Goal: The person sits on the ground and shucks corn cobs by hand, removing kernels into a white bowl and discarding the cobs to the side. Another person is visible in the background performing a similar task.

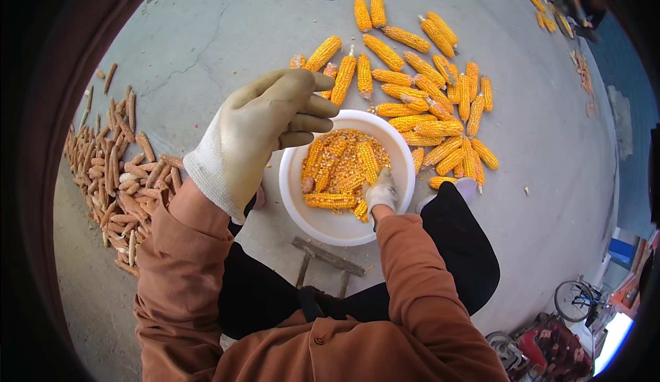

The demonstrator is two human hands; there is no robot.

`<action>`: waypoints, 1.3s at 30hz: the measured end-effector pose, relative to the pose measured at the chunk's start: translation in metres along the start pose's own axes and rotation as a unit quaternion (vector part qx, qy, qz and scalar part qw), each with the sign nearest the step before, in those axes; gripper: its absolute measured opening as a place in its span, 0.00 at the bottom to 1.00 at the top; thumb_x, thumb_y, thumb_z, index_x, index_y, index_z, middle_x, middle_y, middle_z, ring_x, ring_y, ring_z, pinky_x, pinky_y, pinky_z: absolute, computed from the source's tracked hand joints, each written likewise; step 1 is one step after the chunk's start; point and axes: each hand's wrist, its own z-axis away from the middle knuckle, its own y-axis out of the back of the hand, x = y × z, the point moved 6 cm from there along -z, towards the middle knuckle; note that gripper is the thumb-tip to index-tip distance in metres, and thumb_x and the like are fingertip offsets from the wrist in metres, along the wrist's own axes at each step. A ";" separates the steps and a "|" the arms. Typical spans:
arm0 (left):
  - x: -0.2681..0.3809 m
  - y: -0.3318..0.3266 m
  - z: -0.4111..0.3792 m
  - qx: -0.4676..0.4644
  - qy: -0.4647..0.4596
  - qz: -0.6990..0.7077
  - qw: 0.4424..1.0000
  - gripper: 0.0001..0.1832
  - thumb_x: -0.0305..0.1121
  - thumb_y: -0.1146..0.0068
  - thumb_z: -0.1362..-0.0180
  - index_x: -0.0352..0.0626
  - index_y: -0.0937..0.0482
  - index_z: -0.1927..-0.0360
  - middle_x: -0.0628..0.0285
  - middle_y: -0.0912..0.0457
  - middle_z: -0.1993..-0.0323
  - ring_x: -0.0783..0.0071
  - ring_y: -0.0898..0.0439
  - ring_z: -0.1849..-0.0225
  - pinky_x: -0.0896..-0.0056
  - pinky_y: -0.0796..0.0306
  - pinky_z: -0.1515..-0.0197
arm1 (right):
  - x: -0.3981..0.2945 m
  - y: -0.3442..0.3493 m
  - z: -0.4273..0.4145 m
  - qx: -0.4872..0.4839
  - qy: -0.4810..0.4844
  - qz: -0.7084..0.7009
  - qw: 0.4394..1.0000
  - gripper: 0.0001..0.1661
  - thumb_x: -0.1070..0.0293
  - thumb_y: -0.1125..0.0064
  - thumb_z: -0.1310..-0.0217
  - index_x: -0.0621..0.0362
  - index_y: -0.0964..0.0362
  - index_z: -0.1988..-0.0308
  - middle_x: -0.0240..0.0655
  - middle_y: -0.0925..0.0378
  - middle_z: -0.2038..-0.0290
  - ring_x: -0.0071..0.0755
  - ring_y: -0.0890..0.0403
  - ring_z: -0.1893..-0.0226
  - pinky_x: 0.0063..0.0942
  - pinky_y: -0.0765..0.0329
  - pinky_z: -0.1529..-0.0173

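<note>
My left hand [289, 106], in a white knit glove with a tan coated palm and fingers, is raised over the left rim of the basin. Its fingers are apart and hold nothing. Below it stands a round white plastic basin [348, 235], with loose corn kernels [343, 160] and several ears of corn inside. My right hand [381, 191], also gloved, reaches into the basin's right side and has hold of the lower end of a yellow ear of corn [367, 161]; some of its fingers are hidden. Another ear [330, 200] lies near the basin's front wall.
Many unshelled ears [438, 128] lie on the concrete floor [273, 16] beyond and right of the basin. A heap of bare cobs [121, 191] lies at left. A wooden stool [330, 255] stands between my legs. Far right are another person [577, 8] and a bicycle [575, 302].
</note>
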 end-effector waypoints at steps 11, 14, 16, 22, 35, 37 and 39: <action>-0.004 -0.007 0.006 -0.030 -0.075 -0.099 0.992 0.20 0.43 0.52 0.33 0.38 0.22 0.48 0.58 0.17 0.59 0.74 0.18 0.59 0.75 0.26 0.57 | -0.022 0.099 0.045 0.011 0.207 -0.170 0.963 0.23 0.62 0.31 0.50 0.44 0.25 0.51 0.41 0.23 0.48 0.48 0.22 0.48 0.37 0.26 0.43; -0.016 -0.016 0.006 -0.097 -0.150 -0.239 0.954 0.20 0.37 0.43 0.39 0.33 0.23 0.48 0.57 0.17 0.59 0.74 0.18 0.58 0.76 0.26 0.56 | -0.018 0.153 0.080 -0.068 0.197 -0.366 0.907 0.26 0.61 0.31 0.51 0.53 0.24 0.50 0.40 0.21 0.52 0.38 0.22 0.51 0.30 0.28 0.43; -0.032 -0.031 0.011 -0.121 -0.173 -0.363 0.908 0.30 0.45 0.38 0.46 0.34 0.26 0.45 0.49 0.19 0.51 0.61 0.19 0.50 0.65 0.26 0.47 | -0.018 0.196 0.109 -0.073 0.226 -0.426 0.873 0.28 0.60 0.32 0.50 0.60 0.25 0.50 0.37 0.22 0.59 0.28 0.22 0.60 0.25 0.25 0.52; -0.070 -0.069 0.039 -0.221 -0.192 -0.495 0.818 0.41 0.47 0.34 0.56 0.37 0.30 0.38 0.41 0.24 0.43 0.49 0.25 0.40 0.62 0.33 0.37 | -0.013 0.255 0.163 -0.163 0.190 -0.552 0.795 0.25 0.56 0.39 0.42 0.61 0.25 0.50 0.30 0.23 0.65 0.19 0.24 0.70 0.17 0.25 0.66; -0.097 -0.076 0.049 -0.345 0.107 -0.163 0.918 0.20 0.31 0.40 0.46 0.33 0.22 0.51 0.56 0.16 0.62 0.68 0.16 0.61 0.70 0.23 0.55 | -0.033 0.239 0.157 -0.219 0.225 -0.656 0.687 0.25 0.51 0.47 0.33 0.62 0.27 0.49 0.33 0.24 0.62 0.25 0.22 0.61 0.25 0.23 0.53; -0.102 -0.079 0.062 -0.369 0.160 -0.005 0.916 0.19 0.28 0.42 0.45 0.32 0.24 0.49 0.54 0.17 0.61 0.66 0.16 0.61 0.67 0.23 0.54 | -0.039 0.243 0.161 -0.219 0.260 -0.675 0.655 0.23 0.54 0.46 0.33 0.62 0.28 0.50 0.36 0.23 0.61 0.27 0.22 0.61 0.27 0.22 0.52; -0.102 -0.082 0.072 -0.396 0.225 0.084 0.886 0.20 0.28 0.45 0.42 0.32 0.27 0.46 0.53 0.18 0.60 0.65 0.16 0.62 0.66 0.23 0.55 | -0.044 0.245 0.166 -0.232 0.261 -0.707 0.615 0.20 0.58 0.44 0.34 0.62 0.30 0.52 0.38 0.23 0.61 0.29 0.21 0.61 0.30 0.21 0.52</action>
